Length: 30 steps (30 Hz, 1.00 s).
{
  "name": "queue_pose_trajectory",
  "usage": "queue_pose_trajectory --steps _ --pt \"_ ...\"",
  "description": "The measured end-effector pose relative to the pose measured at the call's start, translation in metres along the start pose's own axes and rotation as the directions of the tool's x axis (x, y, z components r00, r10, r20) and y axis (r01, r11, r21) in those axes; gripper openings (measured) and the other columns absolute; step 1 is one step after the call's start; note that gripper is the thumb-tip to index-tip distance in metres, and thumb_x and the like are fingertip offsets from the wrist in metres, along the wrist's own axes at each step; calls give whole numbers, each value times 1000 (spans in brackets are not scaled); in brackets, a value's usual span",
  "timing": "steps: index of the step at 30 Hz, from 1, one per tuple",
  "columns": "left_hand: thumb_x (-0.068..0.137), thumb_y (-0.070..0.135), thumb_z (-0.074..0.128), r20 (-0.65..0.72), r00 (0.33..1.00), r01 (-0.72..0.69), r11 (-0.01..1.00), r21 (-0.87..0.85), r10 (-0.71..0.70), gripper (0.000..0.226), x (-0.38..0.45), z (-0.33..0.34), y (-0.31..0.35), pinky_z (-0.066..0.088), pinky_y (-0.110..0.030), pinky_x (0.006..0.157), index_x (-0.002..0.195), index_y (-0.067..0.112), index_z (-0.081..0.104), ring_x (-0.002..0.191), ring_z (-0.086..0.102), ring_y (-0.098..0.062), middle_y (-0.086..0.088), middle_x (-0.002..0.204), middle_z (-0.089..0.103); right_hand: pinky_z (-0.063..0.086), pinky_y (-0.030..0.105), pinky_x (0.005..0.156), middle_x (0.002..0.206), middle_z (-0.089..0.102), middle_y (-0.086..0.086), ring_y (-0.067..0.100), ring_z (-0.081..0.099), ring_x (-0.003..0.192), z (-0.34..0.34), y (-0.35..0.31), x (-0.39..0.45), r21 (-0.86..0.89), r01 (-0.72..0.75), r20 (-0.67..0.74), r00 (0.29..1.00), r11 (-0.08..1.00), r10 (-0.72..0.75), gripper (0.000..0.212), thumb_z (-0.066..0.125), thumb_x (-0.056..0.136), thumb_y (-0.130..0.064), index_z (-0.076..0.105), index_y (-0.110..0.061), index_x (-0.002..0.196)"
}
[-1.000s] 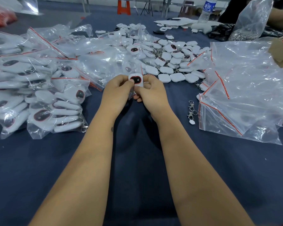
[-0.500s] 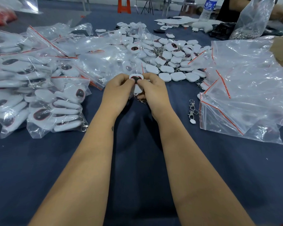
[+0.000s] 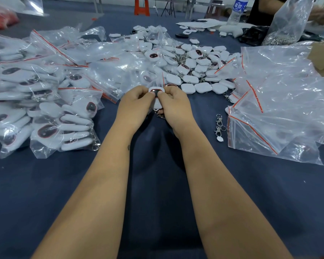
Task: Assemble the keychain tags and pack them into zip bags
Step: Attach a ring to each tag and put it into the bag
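Pinching one white keychain tag [image 3: 156, 90] between both thumbs and forefingers, the person holds it just above the dark blue table cover [image 3: 157, 184], near mid-table. Tag has a dark oval window with a reddish rim, facing up. Left hand [image 3: 134, 105] is curled closed on the tag's left edge; right hand [image 3: 174, 105] closed on its right edge, with a bit of metal key ring [image 3: 160, 114] poking out under the fingers. Cannot tell whether the ring is attached to the tag. Just beyond the hands: loose heap of white tags [image 3: 195, 71], some window-up, some blank side up, chains tangled through them. Left of the hands: piled zip bags [image 3: 51, 113] already stuffed with tags, red seal strips visible. Right: stack of empty zip bags [image 3: 281, 109], lying flat and crumpled. Between that stack and the right forearm, loose swivel clasps [image 3: 219, 128] lie on the cloth, a small white disc at the near end. Far right corner: clear bag of metal hardware [image 3: 286, 21], upright, beside a water bottle [image 3: 237, 10]. Second person's arm visible behind it. Cardboard box edge [image 3: 322, 55] at right margin.
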State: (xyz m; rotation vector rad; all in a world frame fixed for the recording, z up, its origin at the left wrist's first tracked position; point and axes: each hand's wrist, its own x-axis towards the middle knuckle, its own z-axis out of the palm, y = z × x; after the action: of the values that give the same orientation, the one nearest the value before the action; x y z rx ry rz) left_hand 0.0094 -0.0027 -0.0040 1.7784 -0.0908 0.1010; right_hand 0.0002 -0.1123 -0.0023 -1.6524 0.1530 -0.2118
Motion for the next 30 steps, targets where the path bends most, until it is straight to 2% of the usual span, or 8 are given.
queue_pose_trajectory --steps 9,13,18,25,30 --pt "88 30 56 -1 1000 6 1000 -16 -6 16 1 -1 -1 43 -31 67 76 21 62 63 51 -13 9 60 57 54 39 77 78 66 0 14 60 70 0 -3 -1 20 1 5 1000 1000 -2 16 57 94 -14 67 -5 102" --pt "91 32 56 -25 1000 -7 1000 19 7 18 2 0 -2 46 -30 71 87 18 66 67 54 -11 8 69 61 54 45 84 80 67 2 15 60 75 -1 -4 -1 -3 15 20 1000 1000 -15 15 55 95 -14 66 -7 102" --pt "90 29 56 -36 999 -16 1000 20 17 14 3 -1 -3 47 -29 70 87 21 68 67 56 -10 6 73 64 55 37 81 76 67 -5 10 61 73 -2 -3 -2 -8 39 35 999 999 -39 11 55 95 -12 65 -16 95" --pt "91 28 56 -69 996 -52 996 74 57 13 6 -1 -7 47 -25 67 85 22 66 66 55 -9 6 74 64 52 24 70 73 67 -10 -1 59 60 -3 -3 -2 -3 68 37 997 998 -68 22 55 94 -10 63 -27 86" --pt "91 26 56 -79 994 -69 993 94 77 13 6 -2 -7 46 -21 66 81 26 65 67 54 -6 10 75 62 53 29 73 69 66 -13 2 61 63 -2 -3 -3 21 85 43 995 996 -86 27 56 93 -6 64 -30 82"
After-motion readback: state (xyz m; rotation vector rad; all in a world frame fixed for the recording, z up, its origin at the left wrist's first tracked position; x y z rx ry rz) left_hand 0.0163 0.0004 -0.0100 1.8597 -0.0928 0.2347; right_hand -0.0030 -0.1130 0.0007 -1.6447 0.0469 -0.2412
